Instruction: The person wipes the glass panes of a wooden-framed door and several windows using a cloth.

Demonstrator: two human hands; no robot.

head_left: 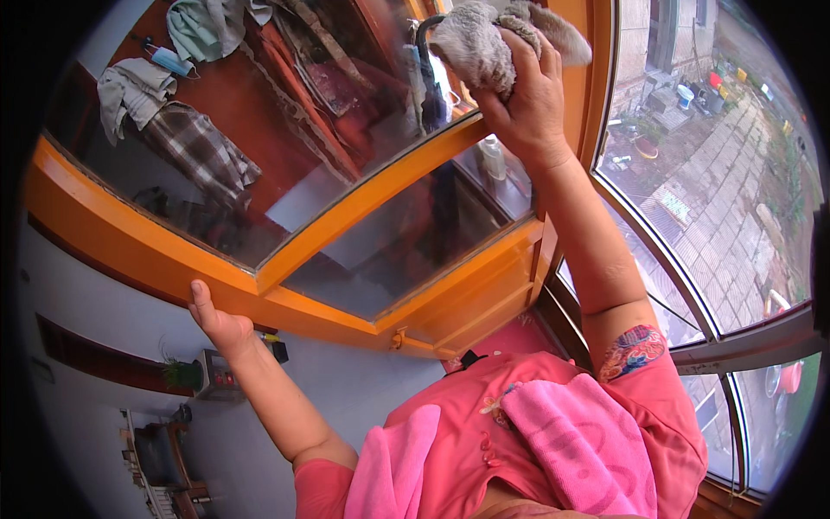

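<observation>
"While the right hand [529, 108] is raised, what does it hold?"
"A gray cloth [474, 45] — bunched under its curled fingers, up at the glazed orange door [372, 205]."
"And the left hand [226, 327]?"
"At the door's edge, one digit upright — others hidden, so I can't tell its spread."

We're in a home, it seems: clothes [188, 143] showing toward the left edge of the orange door [138, 233], and outside the window [756, 343], a paved yard [718, 195]!
</observation>
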